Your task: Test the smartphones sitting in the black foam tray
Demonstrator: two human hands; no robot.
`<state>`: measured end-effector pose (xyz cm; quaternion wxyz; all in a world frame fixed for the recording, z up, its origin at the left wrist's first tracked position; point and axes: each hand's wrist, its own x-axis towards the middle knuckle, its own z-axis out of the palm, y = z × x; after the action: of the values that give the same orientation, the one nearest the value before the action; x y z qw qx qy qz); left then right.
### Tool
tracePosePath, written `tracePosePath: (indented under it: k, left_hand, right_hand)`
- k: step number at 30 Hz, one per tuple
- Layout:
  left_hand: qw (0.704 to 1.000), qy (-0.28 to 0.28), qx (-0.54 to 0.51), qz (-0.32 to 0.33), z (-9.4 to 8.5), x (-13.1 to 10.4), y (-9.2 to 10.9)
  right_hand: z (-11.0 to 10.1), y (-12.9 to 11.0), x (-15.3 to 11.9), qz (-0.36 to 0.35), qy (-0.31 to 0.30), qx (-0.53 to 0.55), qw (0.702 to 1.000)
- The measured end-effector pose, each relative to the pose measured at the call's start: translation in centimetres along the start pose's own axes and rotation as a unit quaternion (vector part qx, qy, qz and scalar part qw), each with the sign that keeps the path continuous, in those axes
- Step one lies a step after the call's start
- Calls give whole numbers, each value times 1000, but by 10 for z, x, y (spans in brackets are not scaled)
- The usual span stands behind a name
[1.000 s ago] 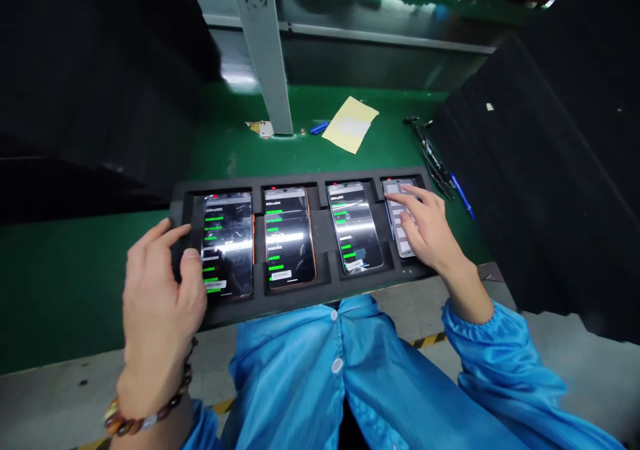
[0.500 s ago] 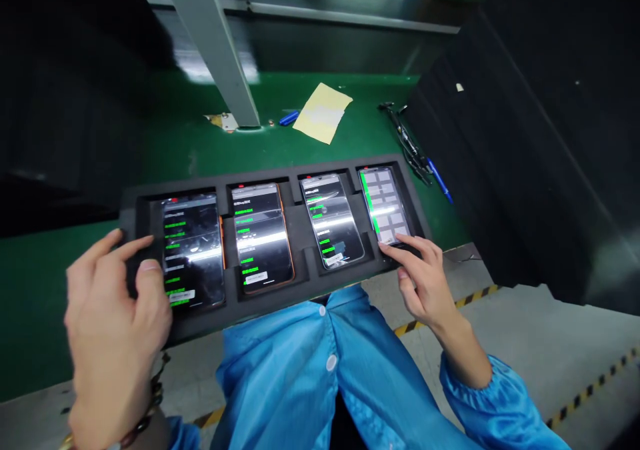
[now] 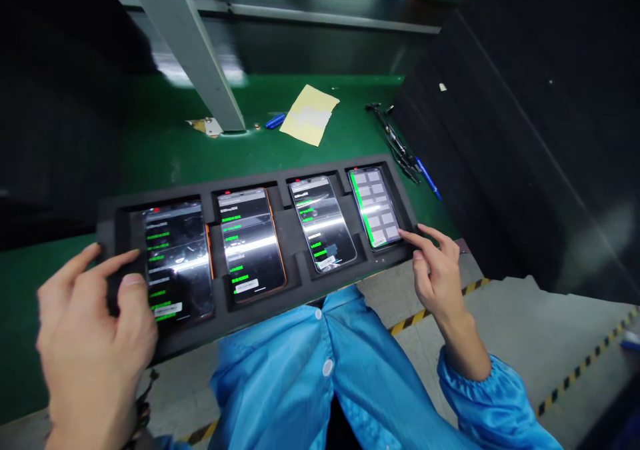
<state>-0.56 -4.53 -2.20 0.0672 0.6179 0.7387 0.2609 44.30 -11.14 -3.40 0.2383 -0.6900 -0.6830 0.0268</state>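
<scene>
A black foam tray (image 3: 294,283) lies tilted along the front of the green bench, with several smartphones in its pockets. The far-left phone (image 3: 181,263), the orange-edged phone (image 3: 253,243) beside it and the silver-edged phone (image 3: 324,227) show dark screens with green text lines. On the rightmost phone (image 3: 376,203) are grey blocks and a green strip. My left hand (image 3: 97,323) rests at the tray's left end, fingers spread, thumb and index finger near the far-left phone. My right hand (image 3: 436,270) has its index fingertip at the rightmost phone's lower right edge, other fingers apart, holding nothing.
Behind the tray lie a yellow paper (image 3: 310,115), a blue cap-like piece (image 3: 275,121), black cables (image 3: 397,143) and a blue pen (image 3: 429,179). A grey metal post (image 3: 200,57) rises at the back. Large black panels (image 3: 520,137) stand on the right.
My right index finger has moved from the rightmost phone's lower left part to its lower right edge. The whole view has shifted slightly; my left hand stays at the tray's left end.
</scene>
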Motion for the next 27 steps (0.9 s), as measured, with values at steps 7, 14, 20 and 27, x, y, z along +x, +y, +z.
tracePosePath:
  k: [7,14,20,27]
  left_hand:
    - [1000,-6,-1,-15,1,-2,-1]
    - [1000,-9,-16,-22,-2,-2,4]
    - [999,-18,-22,-34,-4,-1,10]
    - [999,-27,-13,-40,-4,0,6]
  right_hand:
    - [7,4,35,-11,-45,2,999]
    - [21,5,86,-30,-56,1,998]
    - [36,5,123,-51,-65,-5,997]
    - [45,-13,139,-88,-68,7,994]
